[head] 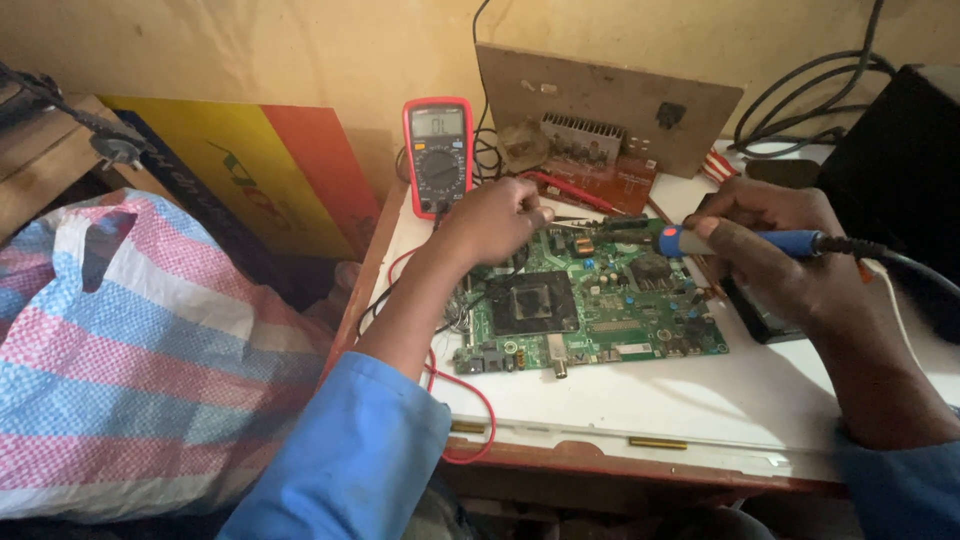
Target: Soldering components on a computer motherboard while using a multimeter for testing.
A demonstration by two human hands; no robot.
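Note:
A green circuit board (600, 310) with a black square heatsink lies on the white table top (640, 400). My left hand (495, 218) rests over the board's far left corner, fingers pinched together on something thin I cannot make out. My right hand (770, 250) grips a blue-handled soldering iron (740, 241), its tip pointing left over the board's far edge. A black cable runs from the iron's handle off to the right.
A red multimeter (438, 155) leans against the wall behind my left hand, its red lead (470, 420) looping over the table's front edge. A brown board with a finned heatsink (600, 110) stands at the back. A checked plastic bag (120, 350) fills the left. A black box (900, 160) sits right.

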